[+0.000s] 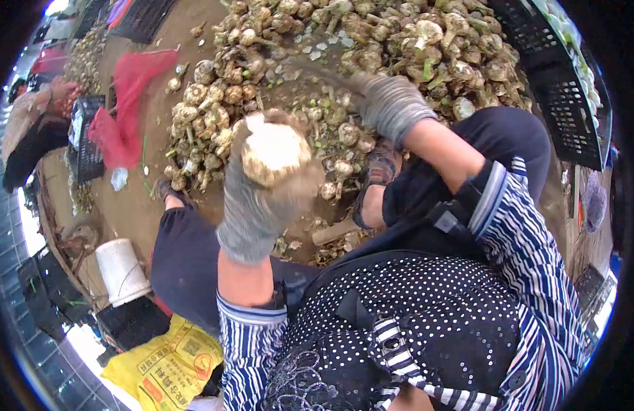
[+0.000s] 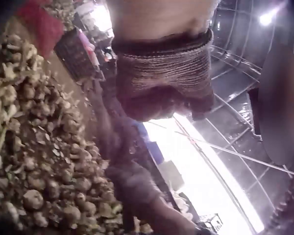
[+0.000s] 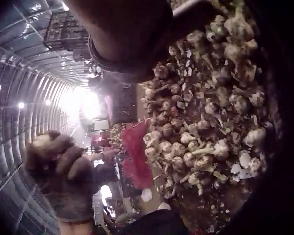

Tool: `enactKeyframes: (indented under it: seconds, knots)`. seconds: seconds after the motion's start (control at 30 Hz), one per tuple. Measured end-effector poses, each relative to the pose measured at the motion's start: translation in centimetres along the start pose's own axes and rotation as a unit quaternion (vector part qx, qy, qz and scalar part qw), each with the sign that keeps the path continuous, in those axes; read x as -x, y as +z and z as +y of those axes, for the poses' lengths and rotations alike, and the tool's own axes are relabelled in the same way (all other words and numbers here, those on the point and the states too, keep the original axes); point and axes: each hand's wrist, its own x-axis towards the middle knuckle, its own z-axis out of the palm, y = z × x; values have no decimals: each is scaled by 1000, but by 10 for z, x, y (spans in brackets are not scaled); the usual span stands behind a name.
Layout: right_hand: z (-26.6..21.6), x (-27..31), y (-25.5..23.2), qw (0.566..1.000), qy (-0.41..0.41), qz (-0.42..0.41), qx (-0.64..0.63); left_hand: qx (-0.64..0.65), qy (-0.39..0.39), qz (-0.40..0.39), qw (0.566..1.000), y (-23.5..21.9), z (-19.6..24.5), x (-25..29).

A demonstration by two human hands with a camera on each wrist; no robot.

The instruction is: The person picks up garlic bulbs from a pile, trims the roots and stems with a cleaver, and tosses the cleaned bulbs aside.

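My left hand (image 1: 252, 209), in a grey knitted glove, grips a large pale garlic bulb (image 1: 277, 154) whose whitish side faces up toward the head camera. That bulb also shows at the curled fingers of the left hand (image 3: 63, 171) in the right wrist view. To the right, my gloved right hand (image 1: 393, 106) holds a long, thin, dark knife-like tool (image 1: 317, 71), blurred and pointing left over the pile. Below both hands lies a broad heap of garlic bulbs (image 1: 426, 41), with stems and dirt on them. Loose bits of skin lie among the bulbs.
A black crate (image 1: 560, 103) stands at the right. Red netting (image 1: 135, 103) lies on the ground at the left, close to another person (image 1: 36, 127). A white bucket (image 1: 121, 270) and a yellow sack (image 1: 169, 366) sit at the lower left.
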Motion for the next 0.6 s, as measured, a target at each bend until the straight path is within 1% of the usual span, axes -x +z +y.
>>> enactKeyframes:
  seconds: [0.03, 0.07, 0.1, 0.13, 0.2, 0.23, 0.27, 0.3, 0.33, 0.37, 0.4, 0.43, 0.47, 0.5, 0.53, 0.6]
  knots:
    - [-6, -1, 0, 1000, -9, -4, 1, -153, 24, -6, 988, -9, 8, -4]
    - [-6, 1, -3, 998, 1, 34, -60, -300, 44, -19, 953, -19, 12, -12]
    - [-2, 4, -7, 990, 19, 73, -122, -129, -10, -1, 992, -58, -5, -24]
    - [0, 8, -9, 989, 30, 67, -126, -124, -62, 49, 989, -74, -9, -22]
    - [-4, 13, -13, 983, 37, 87, -159, -83, -82, 119, 986, -70, -11, -19]
    - [-6, 11, -14, 987, 50, 81, -133, -131, -106, 196, 966, -77, -25, -24]
    - [-8, 12, -13, 987, 49, 77, -133, -188, -131, 149, 962, -84, -34, -18]
    - [-10, 13, -14, 987, 46, 77, -136, -267, -134, 109, 948, -95, -47, -18]
    - [-9, 13, -14, 987, 45, 77, -137, -345, -137, 66, 926, -111, -70, -21]
    - [-5, 8, -3, 980, 26, 98, -170, -431, -96, 15, 897, -123, -95, -22]
    - [-4, 9, -1, 980, 29, 98, -169, -512, -54, -36, 857, -124, -114, -22]
    - [-7, 11, 0, 979, 14, 94, -181, -640, -111, -54, 759, -98, -114, -24]
    - [-10, 12, 0, 977, -4, 91, -193, -749, -163, -68, 638, -69, -113, -28]
    - [-12, 12, 3, 975, -7, 93, -204, -780, -183, -86, 592, -63, -121, -32]
    - [-14, 12, 2, 974, -8, 95, -203, -817, -168, -97, 543, -59, -126, -36]
    - [-19, 14, 0, 983, -3, 58, -172, -841, -211, -63, 494, -70, -145, -49]
